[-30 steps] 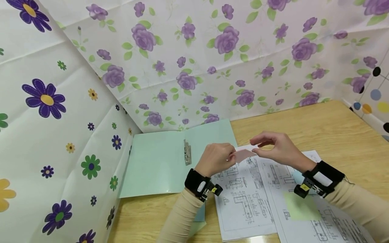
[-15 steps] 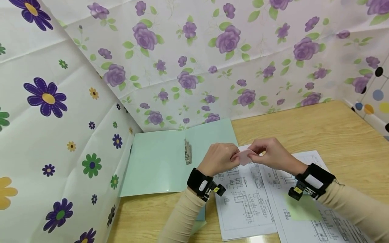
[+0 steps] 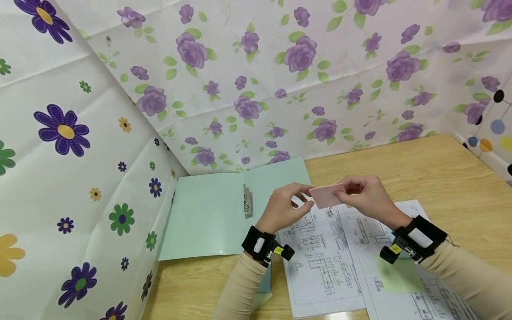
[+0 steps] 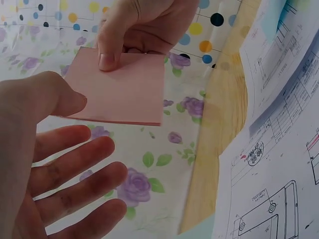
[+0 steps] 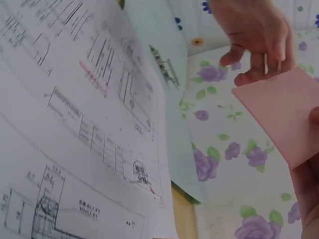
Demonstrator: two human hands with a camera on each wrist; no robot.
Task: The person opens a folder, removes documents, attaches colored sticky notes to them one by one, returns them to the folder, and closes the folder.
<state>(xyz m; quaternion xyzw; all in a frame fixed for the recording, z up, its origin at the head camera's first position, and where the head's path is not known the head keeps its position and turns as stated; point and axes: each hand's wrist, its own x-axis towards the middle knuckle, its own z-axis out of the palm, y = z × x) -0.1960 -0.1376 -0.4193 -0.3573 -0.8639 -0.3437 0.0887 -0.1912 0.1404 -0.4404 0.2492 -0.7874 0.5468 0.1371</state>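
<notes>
A small pad of pink sticky notes [image 3: 325, 198] is held up above the drawings, its flat face towards the head camera. My right hand [image 3: 367, 195] pinches its right side, with the thumb lying on the face in the left wrist view. At the opposite side is my left hand [image 3: 283, 205], its fingers loosely spread. The left thumb [image 4: 70, 97] overlaps a corner of the pad [image 4: 119, 92] in the left wrist view, while the other fingers reach out below it. Under both hands lie printed technical drawings [image 3: 320, 278].
An open pale green folder [image 3: 204, 213] with a metal clip [image 3: 247, 202] lies at the left back. A yellow-green sticky note [image 3: 400, 275] sits on the right-hand drawings. Flowered sheets [image 3: 224, 71] wall in the wooden table [image 3: 380, 164].
The right hand came in from the right and took hold of the pink pad. The left fingers, which gripped it, have loosened and spread. The pad now faces the camera more flatly.
</notes>
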